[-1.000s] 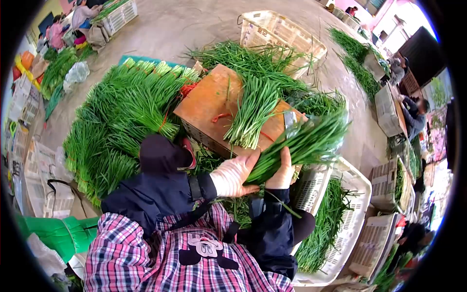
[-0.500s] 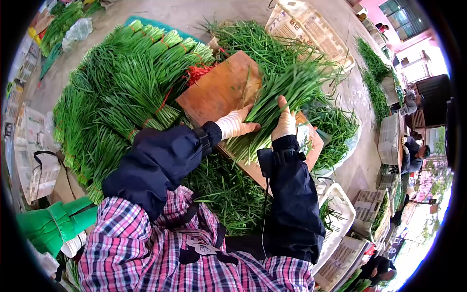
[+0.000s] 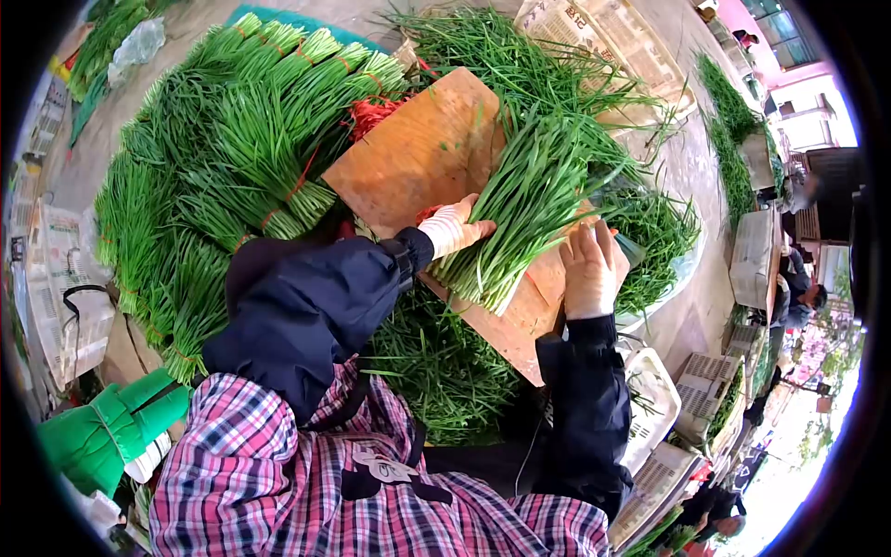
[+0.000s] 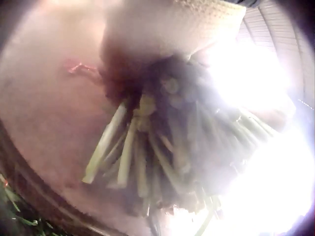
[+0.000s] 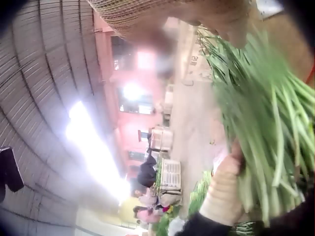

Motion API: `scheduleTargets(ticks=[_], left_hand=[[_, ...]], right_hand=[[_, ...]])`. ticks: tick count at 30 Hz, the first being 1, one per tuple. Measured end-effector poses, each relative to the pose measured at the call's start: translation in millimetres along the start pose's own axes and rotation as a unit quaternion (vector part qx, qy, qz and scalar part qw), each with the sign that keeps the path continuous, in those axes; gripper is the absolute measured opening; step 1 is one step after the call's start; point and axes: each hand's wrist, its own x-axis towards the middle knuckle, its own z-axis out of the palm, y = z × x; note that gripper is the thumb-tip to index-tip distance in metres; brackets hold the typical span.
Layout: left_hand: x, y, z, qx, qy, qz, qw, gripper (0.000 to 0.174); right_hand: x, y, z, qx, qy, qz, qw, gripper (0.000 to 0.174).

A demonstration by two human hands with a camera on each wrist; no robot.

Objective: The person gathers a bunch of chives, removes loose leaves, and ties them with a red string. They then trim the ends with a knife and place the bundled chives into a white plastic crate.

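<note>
A thick bundle of green chives (image 3: 529, 204) lies slantwise on a wooden board (image 3: 418, 158), cut ends toward me. My left hand (image 3: 455, 227), in a light glove, rests with fairly straight fingers against the bundle's left side near the cut ends. In the left wrist view the pale cut ends (image 4: 142, 157) show blurred just below the hand, over the board (image 4: 44, 113). My right hand (image 3: 587, 269) lies flat on the board's near right corner, fingers spread, just beside the bundle. The right wrist view shows the chives (image 5: 266, 123) and the left hand (image 5: 224, 191) against them.
Tied chive bundles (image 3: 232, 139) are stacked to the left, with loose chives (image 3: 436, 362) below the board. A newspaper-lined crate (image 3: 603, 46) stands behind, and white baskets (image 3: 650, 390) stand at the right. A green bag (image 3: 102, 427) sits at the lower left. People (image 3: 798, 278) work far right.
The bundle was carried from the right and laid on the board. My right hand has let go of it and moved down to the board's corner; the left stays at its side.
</note>
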Motion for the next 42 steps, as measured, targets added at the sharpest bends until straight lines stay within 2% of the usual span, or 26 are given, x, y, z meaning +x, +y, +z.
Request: scheduleTargets(ticks=[2,6,7,8,10,11,12,13,14,16,20,22,24,25,28,29,30,31,32,33,34,36,38,40,41,42], left_hand=[[-6.1,8.9,-2.3,0.064,0.004,-0.015,0.998,0.066],[6.4,5.7,2.6,0.171,0.018,-0.034,0.985,0.067],[0.8,-1.7,6.3,0.128,0.053,0.014,0.990,0.070],[-12.1,13.8,6.9,0.085,0.087,0.000,0.993,0.076],[-15.9,7.2,14.5,-0.006,0.112,0.035,0.993,0.083],[-21.1,11.1,19.5,-0.002,0.139,-0.021,0.990,0.087],[-10.0,-7.1,32.9,-0.055,0.170,0.012,0.984,0.087],[-9.7,-7.4,37.1,-0.040,0.156,0.037,0.986,0.087],[-10.2,-9.1,41.1,-0.025,0.143,0.060,0.988,0.087],[-23.4,7.5,53.3,0.161,0.142,0.075,0.974,0.088],[-13.3,4.7,59.8,0.209,0.145,0.060,0.965,0.090],[-14.9,8.6,59.4,0.212,0.146,0.045,0.965,0.089],[-17.1,16.4,59.1,0.217,0.153,0.021,0.964,0.087],[-19.2,14.3,60.1,0.202,0.164,0.036,0.965,0.085],[-9.5,-8.5,70.4,0.240,0.187,0.073,0.950,0.080],[5.9,-32.8,77.0,0.258,0.207,0.084,0.940,0.065],[7.4,-31.8,78.4,0.059,0.135,0.092,0.985,0.056],[9.1,-31.4,79.9,-0.144,0.070,0.076,0.984,0.049],[5.4,-34.1,80.5,-0.105,0.079,0.096,0.987,0.046],[1.8,-37.1,81.2,-0.066,0.089,0.117,0.987,0.044],[-7.2,-26.9,75.2,0.314,0.138,0.096,0.935,0.041],[-2.7,-6.3,60.6,0.389,0.041,0.046,0.919,0.036],[-35.3,-10.4,50.7,0.243,0.143,0.081,0.956,0.047],[-59.4,-1.1,21.1,0.228,0.091,0.113,0.963,0.051],[-65.7,3.1,0.9,0.152,0.041,0.116,0.981,0.053],[-68.2,-5.4,-12.9,0.106,0.067,0.057,0.990,0.048]], right_hand=[[-38.5,-20.8,12.2,-0.042,0.061,-0.022,0.997,0.061],[-80.4,3.0,-10.1,-0.180,0.040,-0.042,0.982,0.055],[-88.4,20.6,-17.8,-0.259,0.026,-0.088,0.961,0.053],[-95.4,36.4,-22.2,-0.336,0.017,-0.134,0.932,0.052],[-110.5,50.0,-11.2,-0.482,-0.019,-0.244,0.842,0.054],[-116.2,59.2,-1.7,-0.461,-0.013,-0.247,0.852,0.056],[-119.5,68.2,4.5,-0.442,-0.009,-0.249,0.862,0.058],[-114.9,77.7,6.1,-0.466,-0.004,-0.299,0.833,0.060],[-112.0,84.6,9.2,-0.484,0.001,-0.279,0.830,0.059],[-104.8,98.2,15.6,-0.488,-0.003,-0.194,0.851,0.059],[-104.3,80.2,6.0,-0.413,-0.045,-0.171,0.893,0.052],[-98.1,61.2,-5.8,-0.454,-0.076,-0.196,0.866,0.044],[-82.9,53.5,-10.5,-0.436,-0.046,-0.257,0.861,0.038],[-76.5,36.6,-2.4,-0.452,-0.039,-0.322,0.831,0.031],[-52.8,8.9,30.2,-0.441,-0.137,-0.429,0.776,0.029],[-47.4,5.4,43.3,-0.436,-0.183,-0.417,0.776,0.029],[-38.3,11.1,53.5,-0.421,-0.230,-0.427,0.766,0.030],[-27.4,18.7,60.7,-0.416,-0.262,-0.441,0.751,0.029],[-15.7,29.2,66.6,-0.409,-0.294,-0.453,0.736,0.029],[0.0,44.0,67.2,-0.431,-0.325,-0.408,0.736,0.027],[9.8,46.5,68.9,-0.428,-0.340,-0.372,0.750,0.024],[25.0,50.7,63.6,-0.440,-0.334,-0.340,0.761,0.021],[28.1,53.4,60.2,-0.442,-0.330,-0.354,0.755,0.019],[30.7,66.8,50.5,-0.481,-0.310,-0.399,0.716,0.019],[29.2,67.0,49.2,-0.478,-0.305,-0.404,0.718,0.018],[28.3,66.9,48.7,-0.474,-0.301,-0.408,0.720,0.018]])
